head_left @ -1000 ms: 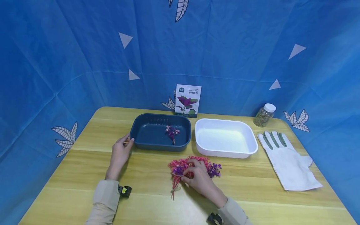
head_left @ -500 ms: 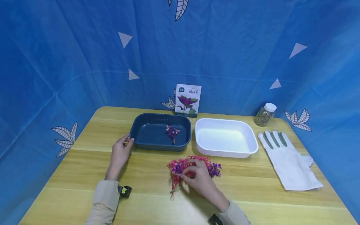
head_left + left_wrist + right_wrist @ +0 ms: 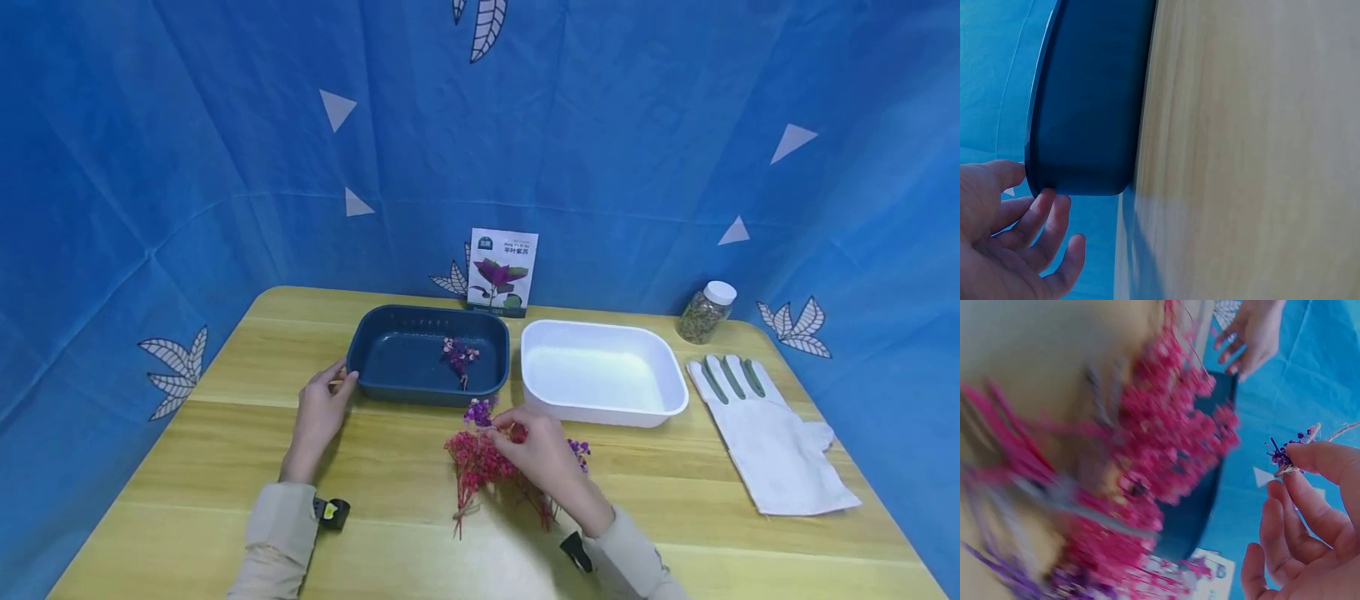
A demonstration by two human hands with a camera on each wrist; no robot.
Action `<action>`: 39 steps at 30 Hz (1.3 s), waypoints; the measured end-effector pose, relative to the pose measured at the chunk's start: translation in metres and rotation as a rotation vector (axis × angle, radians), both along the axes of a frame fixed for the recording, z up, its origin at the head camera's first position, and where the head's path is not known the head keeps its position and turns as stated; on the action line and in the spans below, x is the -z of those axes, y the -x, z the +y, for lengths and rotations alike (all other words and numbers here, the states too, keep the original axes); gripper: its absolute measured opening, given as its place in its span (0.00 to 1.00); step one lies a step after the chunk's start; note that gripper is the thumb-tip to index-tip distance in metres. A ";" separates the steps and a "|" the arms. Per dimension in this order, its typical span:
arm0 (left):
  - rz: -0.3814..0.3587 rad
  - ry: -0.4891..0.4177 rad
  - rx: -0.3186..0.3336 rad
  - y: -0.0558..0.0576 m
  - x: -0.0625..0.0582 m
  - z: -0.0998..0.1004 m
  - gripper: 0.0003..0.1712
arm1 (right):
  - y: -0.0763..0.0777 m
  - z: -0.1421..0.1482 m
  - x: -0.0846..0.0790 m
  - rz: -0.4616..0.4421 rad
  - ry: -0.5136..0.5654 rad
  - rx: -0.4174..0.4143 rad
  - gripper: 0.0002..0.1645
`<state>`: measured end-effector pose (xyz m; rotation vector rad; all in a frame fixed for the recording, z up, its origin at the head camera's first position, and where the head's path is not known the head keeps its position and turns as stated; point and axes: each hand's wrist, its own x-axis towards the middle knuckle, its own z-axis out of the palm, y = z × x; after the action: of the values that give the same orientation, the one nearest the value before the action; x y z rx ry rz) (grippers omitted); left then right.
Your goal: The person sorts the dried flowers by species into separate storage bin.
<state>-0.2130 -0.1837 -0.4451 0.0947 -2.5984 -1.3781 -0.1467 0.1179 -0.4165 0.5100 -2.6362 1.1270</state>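
My left hand (image 3: pixel 318 417) grips the left end of a dark blue basin (image 3: pixel 420 395), thumb on the rim and fingers under it in the left wrist view. A small purple flower bunch (image 3: pixel 457 358) lies inside the basin. In front of the basin, my right hand (image 3: pixel 551 458) pinches a purple flower sprig (image 3: pixel 477 412) between thumb and forefinger, raised off the table; tied stems show in the right wrist view. Pink flower bunches (image 3: pixel 474 462) lie below that hand, partly hidden by it. More purple flowers (image 3: pixel 580 451) show to its right.
A white basin (image 3: pixel 600 412) stands right of the dark one. Behind them a seed packet (image 3: pixel 502 273) stands upright. A lidded jar (image 3: pixel 705 312) and a white glove (image 3: pixel 772 442) lie toward the right edge of the wooden table (image 3: pixel 187 492).
My right hand has lifted the purple sprig off the pink bunch, moving it up and toward the dark basin. The left hand stays on the basin's rim.
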 end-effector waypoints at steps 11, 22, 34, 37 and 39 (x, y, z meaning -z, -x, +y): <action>-0.003 -0.002 0.005 0.000 -0.001 -0.001 0.27 | 0.043 -0.014 -0.034 0.032 -0.046 -0.018 0.05; -0.009 0.002 0.007 0.000 0.002 0.000 0.27 | 0.086 -0.041 -0.039 -0.130 -0.167 -0.017 0.08; 0.013 -0.002 0.005 0.001 0.004 0.000 0.27 | 0.088 -0.052 -0.030 -0.181 -0.185 -0.026 0.09; 0.017 -0.005 0.001 0.002 0.004 -0.001 0.26 | 0.083 -0.049 -0.032 -0.171 -0.160 -0.028 0.09; 0.021 -0.006 -0.002 0.002 0.004 -0.002 0.26 | 0.078 -0.045 -0.034 -0.164 -0.137 -0.034 0.10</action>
<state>-0.2151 -0.1857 -0.4495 0.0828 -2.5766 -1.3793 -0.2252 0.0724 -0.3821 0.5100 -2.8710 1.0443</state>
